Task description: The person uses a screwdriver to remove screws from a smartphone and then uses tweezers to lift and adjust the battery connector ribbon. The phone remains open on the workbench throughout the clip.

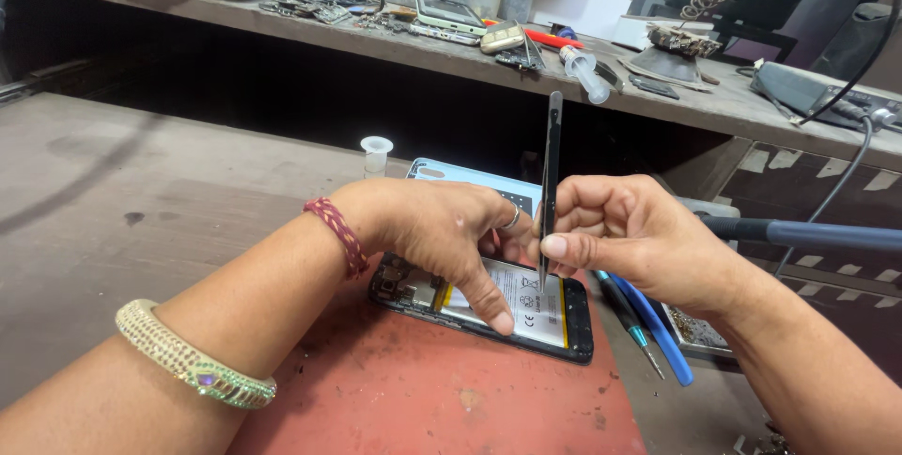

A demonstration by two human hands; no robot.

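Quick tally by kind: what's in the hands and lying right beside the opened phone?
Opened phone, under left hand: 1
Black tweezers, in right hand: 1
Blue pry tool: 1
Screwdriver: 1
Light blue back cover: 1
Total: 5

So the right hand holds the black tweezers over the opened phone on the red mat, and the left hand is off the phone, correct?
Not quite. In the head view the left hand presses a finger on the battery of the opened phone. The rest holds: the right hand holds the black tweezers over it, on the red mat.
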